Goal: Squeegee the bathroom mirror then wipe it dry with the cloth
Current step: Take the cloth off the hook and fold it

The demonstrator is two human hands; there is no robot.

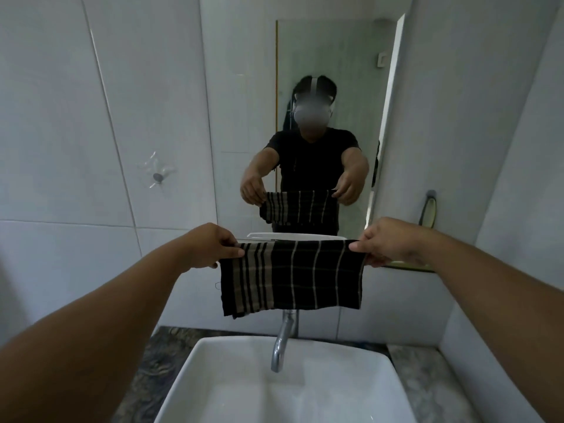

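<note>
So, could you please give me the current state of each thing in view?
cloth: hanging stretched between both hands
left hand: pinching the cloth's top corner
right hand: pinching the other corner
mirror: upright on wall
faucet: no water running
sink: empty

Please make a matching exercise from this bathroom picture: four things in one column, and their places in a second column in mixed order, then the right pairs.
Things:
1. black striped cloth
2. curved metal tap
3. white rectangular ceramic sink
4. tall wall mirror

Places:
A. lowest in view, below the spout
B. stretched between left hand and right hand
C. on the tiled wall, reflecting the person
D. rising behind the basin, under the cloth

Pairs: 1-B, 2-D, 3-A, 4-C
</note>
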